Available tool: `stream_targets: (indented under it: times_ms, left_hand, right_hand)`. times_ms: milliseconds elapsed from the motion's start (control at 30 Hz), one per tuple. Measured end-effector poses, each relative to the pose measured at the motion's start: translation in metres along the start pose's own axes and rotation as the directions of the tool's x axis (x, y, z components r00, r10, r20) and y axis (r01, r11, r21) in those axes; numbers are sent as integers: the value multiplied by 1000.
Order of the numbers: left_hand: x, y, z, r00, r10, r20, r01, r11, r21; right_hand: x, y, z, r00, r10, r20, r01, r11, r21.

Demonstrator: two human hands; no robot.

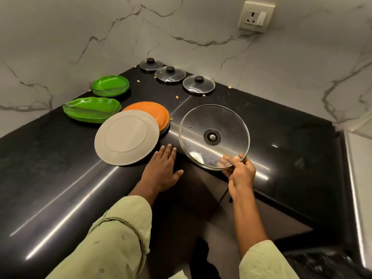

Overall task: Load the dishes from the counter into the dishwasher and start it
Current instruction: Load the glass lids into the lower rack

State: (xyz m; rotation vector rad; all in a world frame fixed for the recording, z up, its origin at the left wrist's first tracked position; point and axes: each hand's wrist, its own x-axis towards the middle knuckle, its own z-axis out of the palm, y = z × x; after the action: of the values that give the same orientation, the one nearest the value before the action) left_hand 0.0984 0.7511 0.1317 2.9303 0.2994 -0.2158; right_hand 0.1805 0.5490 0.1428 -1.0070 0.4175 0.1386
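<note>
My right hand pinches the near rim of a large glass lid, held tilted above the black counter with its underside towards me. My left hand lies flat, fingers straight, on the counter's front edge beside a beige plate turned upside down. That plate leans on a stack of orange plates. Further left lie a stack of green leaf-shaped plates and a stack of round green plates. No dishwasher is in view.
Three small glass lids with black knobs stand in a row in the back corner. Crumbs dot the counter there. Marble walls close the corner, with a wall socket up right. Dark cabinet fronts lie below the counter.
</note>
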Motion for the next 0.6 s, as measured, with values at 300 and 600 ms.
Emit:
stream_targets:
  times_ms: [300,600]
  left_hand:
    - [-119,14,23,1000,16,23,-18,997,72]
    - [-234,67,51,1000,8,-7,-8,998,59]
  right_hand:
    - [-104,14,-90,997,-22,-69,24,999,28]
    - [-195,10,-189,998,-23,-55,25,999,34]
